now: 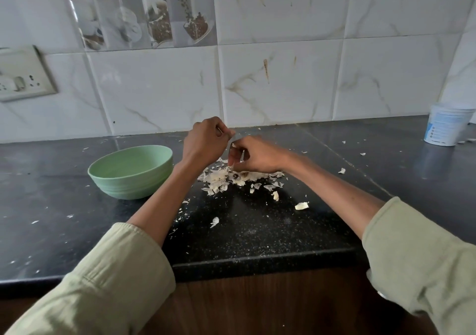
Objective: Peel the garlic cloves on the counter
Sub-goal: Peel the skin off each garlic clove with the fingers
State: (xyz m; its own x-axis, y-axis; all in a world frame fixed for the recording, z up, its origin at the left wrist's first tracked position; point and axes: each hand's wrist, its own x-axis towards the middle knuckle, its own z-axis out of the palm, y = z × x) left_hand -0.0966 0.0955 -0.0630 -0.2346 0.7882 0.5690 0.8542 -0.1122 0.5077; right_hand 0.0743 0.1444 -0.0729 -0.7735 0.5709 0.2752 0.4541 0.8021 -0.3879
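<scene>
1 bowl [130, 171], 1 tub [448, 124], 2 hands [206, 140].

Head-worn camera looks forward and down, close over the counter [257, 231].

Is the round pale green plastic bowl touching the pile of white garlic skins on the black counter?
Apart. The head view shows bare black counter between the green bowl and the garlic skins.

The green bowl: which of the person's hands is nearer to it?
The left. The left hand is raised just right of the green bowl, beyond its rim; the right hand is farther right, over the pile of garlic skins.
</scene>
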